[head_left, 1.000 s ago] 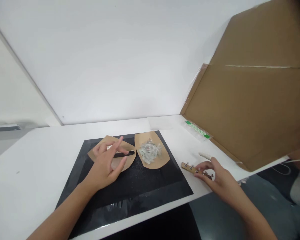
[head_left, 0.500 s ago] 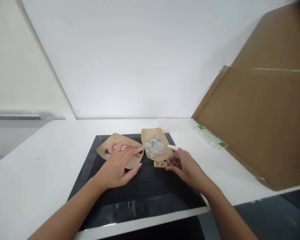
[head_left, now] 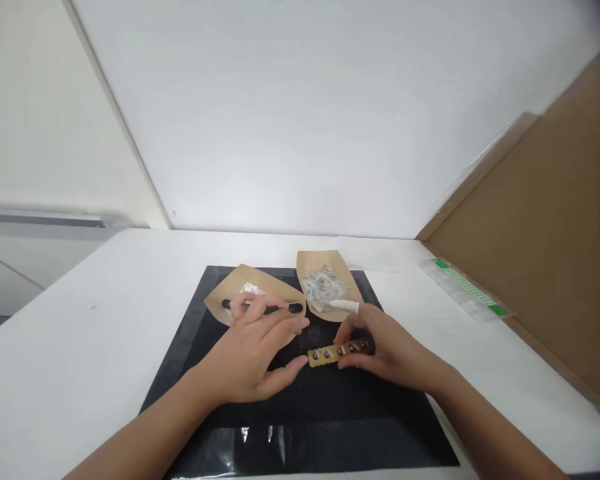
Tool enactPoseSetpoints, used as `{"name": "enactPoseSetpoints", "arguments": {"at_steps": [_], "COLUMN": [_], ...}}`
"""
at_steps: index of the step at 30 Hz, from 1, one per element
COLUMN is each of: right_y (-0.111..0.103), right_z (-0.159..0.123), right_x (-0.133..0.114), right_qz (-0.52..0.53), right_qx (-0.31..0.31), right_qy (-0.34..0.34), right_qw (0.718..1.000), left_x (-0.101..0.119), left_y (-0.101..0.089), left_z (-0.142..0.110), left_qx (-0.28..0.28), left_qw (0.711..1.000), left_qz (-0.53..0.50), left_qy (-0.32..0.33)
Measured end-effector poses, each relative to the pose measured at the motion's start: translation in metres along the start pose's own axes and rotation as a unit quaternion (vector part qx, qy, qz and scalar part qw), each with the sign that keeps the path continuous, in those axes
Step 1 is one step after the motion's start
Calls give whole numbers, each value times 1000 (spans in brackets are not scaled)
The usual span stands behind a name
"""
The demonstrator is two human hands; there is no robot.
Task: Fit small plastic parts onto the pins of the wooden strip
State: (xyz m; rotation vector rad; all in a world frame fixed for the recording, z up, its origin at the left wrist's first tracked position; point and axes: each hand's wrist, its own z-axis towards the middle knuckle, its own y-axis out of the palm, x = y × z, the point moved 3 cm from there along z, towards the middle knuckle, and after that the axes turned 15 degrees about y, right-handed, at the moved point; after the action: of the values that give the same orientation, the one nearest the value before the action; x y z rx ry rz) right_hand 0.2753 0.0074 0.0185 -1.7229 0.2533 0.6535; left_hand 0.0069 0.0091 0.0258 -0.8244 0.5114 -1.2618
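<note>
My right hand (head_left: 380, 343) grips a short yellowish-brown strip (head_left: 334, 353) with a row of several small round, shiny fittings. Its index finger wears a white finger cot (head_left: 345, 306) and points out over a paper tray. Across the curled fingers of my left hand (head_left: 257, 347) lies a slim black tool (head_left: 295, 308), its kind partly hidden. The thumb and index finger of that hand reach toward the strip's left end. Behind my left hand is a brown paper tray (head_left: 223, 293) with shiny silvery bits. A second paper tray (head_left: 310, 257) holds a heap of small translucent pieces (head_left: 323, 287).
A dark mat (head_left: 300, 413) covers part of the white table (head_left: 105, 300). To the right lies a clear plastic case with green ends (head_left: 470, 291), next to a large cardboard panel (head_left: 545, 253). A white wall (head_left: 290, 120) rises behind.
My right hand has brought the strip nearer and turned its row of fittings upward. My left hand has moved toward the strip. The camera view has shifted left.
</note>
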Motion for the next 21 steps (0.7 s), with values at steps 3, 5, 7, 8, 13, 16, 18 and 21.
{"name": "enactPoseSetpoints", "arguments": {"at_steps": [3, 5, 7, 8, 13, 16, 18, 21], "right_y": [13, 20, 25, 28, 37, 40, 40, 40], "right_z": [3, 4, 5, 5, 4, 4, 4, 4], "right_x": [-2, -3, -4, -4, -7, -7, -6, -5], "right_qz": [12, 21, 29, 32, 46, 58, 58, 54], "right_qx": [-19, -28, -32, -32, -43, -42, -37, -34], "right_qy": [-11, -22, -25, -26, -45, -56, -62, -69], "right_qw": [1000, 999, 999, 999, 997, 996, 996, 996], "left_x": [6, 9, 11, 11, 9, 9, 9, 9], "left_y": [5, 9, 14, 16, 20, 21, 22, 23], "left_z": [1, 1, 0, 0, 1, 2, 3, 4], "left_qx": [-21, -42, -64, -74, -93, -104, -110, -117], "left_qw": [999, 997, 996, 995, 994, 994, 993, 992], "left_qz": [-19, -29, -34, -34, -26, -28, -27, -35], "left_qy": [34, 51, 57, 56, 44, 36, 29, 20]}}
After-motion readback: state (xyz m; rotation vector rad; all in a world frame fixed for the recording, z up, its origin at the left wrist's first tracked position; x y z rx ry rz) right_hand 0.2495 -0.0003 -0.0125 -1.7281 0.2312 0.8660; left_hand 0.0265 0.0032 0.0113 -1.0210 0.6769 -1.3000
